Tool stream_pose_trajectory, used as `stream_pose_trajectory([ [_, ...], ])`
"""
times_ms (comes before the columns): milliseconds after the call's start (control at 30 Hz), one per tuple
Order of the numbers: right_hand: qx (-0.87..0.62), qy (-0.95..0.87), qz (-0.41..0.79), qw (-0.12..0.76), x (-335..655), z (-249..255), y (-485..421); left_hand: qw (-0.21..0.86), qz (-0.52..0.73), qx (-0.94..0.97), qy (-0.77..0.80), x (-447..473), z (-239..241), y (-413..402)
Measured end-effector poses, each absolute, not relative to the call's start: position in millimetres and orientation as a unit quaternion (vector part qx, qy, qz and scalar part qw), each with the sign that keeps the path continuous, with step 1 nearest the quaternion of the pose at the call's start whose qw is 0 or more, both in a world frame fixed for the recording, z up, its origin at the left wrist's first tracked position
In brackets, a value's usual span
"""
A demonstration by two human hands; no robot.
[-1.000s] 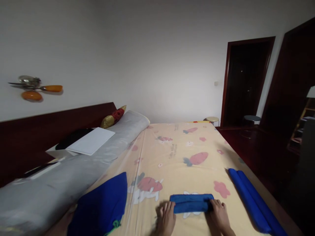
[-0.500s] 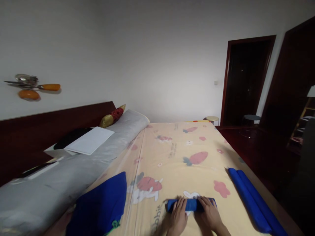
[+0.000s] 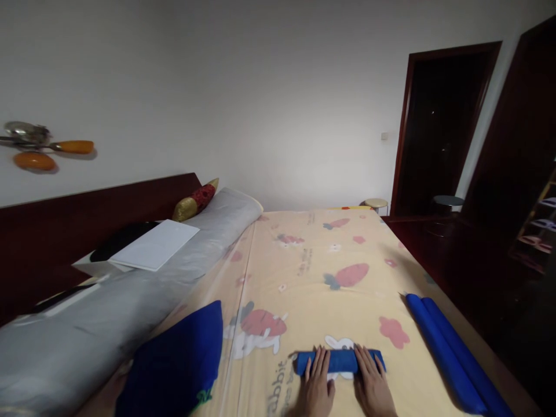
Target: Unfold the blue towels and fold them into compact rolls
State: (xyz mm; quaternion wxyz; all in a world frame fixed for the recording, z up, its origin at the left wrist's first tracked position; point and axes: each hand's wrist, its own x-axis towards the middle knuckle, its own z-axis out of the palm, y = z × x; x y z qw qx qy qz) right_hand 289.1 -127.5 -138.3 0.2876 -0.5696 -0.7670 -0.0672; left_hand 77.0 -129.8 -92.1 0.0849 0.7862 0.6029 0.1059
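Observation:
A small roll of blue cloth (image 3: 342, 361) lies crosswise on the bed near the lower edge of the view. My left hand (image 3: 319, 379) rests over its left part, fingers stretched flat across the top and the thumb on the near side. Across its right part lies my right hand (image 3: 372, 379), also with straight fingers. The roll's middle and both ends show between and beside the hands. To the left a flat piece of dark blue cloth (image 3: 174, 362) with green lettering is spread. Two long blue rolls (image 3: 454, 350) lie side by side on the right.
The bed sheet (image 3: 299, 307) has carrot and rabbit prints. A grey bolster (image 3: 125, 310) runs along the dark headboard (image 3: 87, 214), with a white flat box (image 3: 156, 244) on it. Stools (image 3: 448, 201) stand beyond the bed's right edge, near a dark door (image 3: 443, 133).
The fingers of both hands lie flatter across the small roll, and the right hand sits slightly farther right. The roll stays nearly in place. The camera view has shifted a little.

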Motion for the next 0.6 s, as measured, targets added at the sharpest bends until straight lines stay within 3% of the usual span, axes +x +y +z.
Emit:
stream_pose_trajectory([
  [300, -0.603, -0.774, 0.021, 0.191, 252.5, -108.5, -109.7, 0.057, 0.101, 0.83, 0.546, 110.2, -66.3, -116.9],
  [600, -0.567, -0.806, 0.081, 0.15, 259.4, -112.7, -111.6, 0.132, 0.066, 0.828, 0.541, 102.9, -74.0, -112.0],
])
